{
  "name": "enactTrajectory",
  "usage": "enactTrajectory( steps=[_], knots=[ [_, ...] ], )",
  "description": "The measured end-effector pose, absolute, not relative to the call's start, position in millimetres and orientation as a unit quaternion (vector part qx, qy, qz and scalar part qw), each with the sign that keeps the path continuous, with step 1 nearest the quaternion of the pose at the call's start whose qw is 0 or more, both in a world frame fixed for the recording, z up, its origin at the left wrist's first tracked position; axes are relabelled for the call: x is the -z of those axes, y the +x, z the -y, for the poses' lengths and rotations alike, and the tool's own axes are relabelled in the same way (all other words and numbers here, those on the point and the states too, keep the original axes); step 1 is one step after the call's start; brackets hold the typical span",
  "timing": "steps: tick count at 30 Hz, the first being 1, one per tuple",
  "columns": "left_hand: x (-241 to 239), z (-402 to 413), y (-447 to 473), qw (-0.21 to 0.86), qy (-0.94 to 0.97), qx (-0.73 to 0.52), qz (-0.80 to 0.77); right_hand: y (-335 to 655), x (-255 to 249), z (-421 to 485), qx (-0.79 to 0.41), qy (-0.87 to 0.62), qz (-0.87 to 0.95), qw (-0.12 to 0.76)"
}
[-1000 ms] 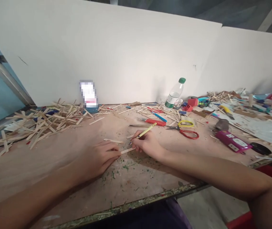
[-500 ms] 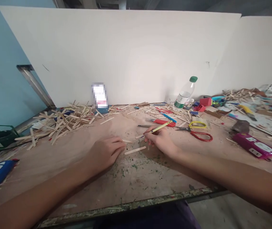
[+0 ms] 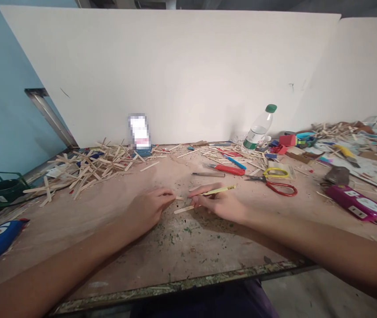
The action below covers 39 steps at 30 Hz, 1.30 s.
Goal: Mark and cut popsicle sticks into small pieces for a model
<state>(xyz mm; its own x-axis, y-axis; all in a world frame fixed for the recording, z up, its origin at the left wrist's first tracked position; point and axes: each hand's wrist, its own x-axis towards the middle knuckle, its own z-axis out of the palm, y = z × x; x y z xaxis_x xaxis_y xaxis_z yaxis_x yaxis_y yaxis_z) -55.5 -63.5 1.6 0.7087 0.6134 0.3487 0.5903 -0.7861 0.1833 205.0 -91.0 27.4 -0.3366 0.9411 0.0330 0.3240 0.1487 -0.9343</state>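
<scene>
My left hand (image 3: 150, 205) rests on the table with its fingers closed on a short piece of wooden craft stick (image 3: 179, 198), whose end pokes out past the fingertips. Facing it, my right hand (image 3: 221, 204) is wrapped round a slim yellow pen-like tool (image 3: 220, 190), which slants up to the right; its tip is hidden by the fingers. A longer craft stick (image 3: 182, 210) lies flat just below, its right end covered by the right hand's fingers. Green crumbs are scattered on the wood in front of both hands.
Behind the hands lie a thin-bladed tool (image 3: 208, 174), a red-handled cutter (image 3: 230, 170) and scissors (image 3: 279, 187). Loose sticks (image 3: 99, 163) are heaped at left near a lit phone (image 3: 140, 132). A bottle (image 3: 258, 132) leans at back right; a purple pack (image 3: 357, 202) lies right.
My right hand has moved left toward the left hand, and the yellow tool is lower and flatter. The right hand's fingers now cover the longer stick's right end.
</scene>
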Motion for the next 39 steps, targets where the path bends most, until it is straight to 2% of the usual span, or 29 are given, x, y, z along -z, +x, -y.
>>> enactTrajectory(
  steps=[2, 7, 12, 17, 21, 27, 39],
  knots=[
    [-2, 64, -55, 0.049, 0.921, -0.202, -0.33, 204, -26, 91, -0.424, -0.467, 0.703, 0.33],
    [-5, 68, -52, 0.109, 0.915, -0.228, -0.315, 209, -29, 78, -0.321, -0.529, 0.688, 0.379],
    [-11, 71, -50, 0.175, 0.908, -0.25, -0.286, 217, -32, 68, -0.3, -0.579, 0.65, 0.391],
    [-16, 69, -54, 0.118, 0.916, -0.212, -0.319, 216, -28, 72, -0.299, -0.575, 0.647, 0.402],
    [-14, 72, -53, 0.121, 0.923, -0.192, -0.31, 213, -25, 76, -0.28, -0.53, 0.689, 0.407],
    [-12, 80, -48, 0.094, 0.95, -0.192, -0.227, 211, -22, 82, -0.307, -0.502, 0.697, 0.409],
    [-8, 76, -48, 0.069, 0.953, -0.202, -0.213, 203, -22, 90, -0.418, -0.502, 0.66, 0.371]
  ],
)
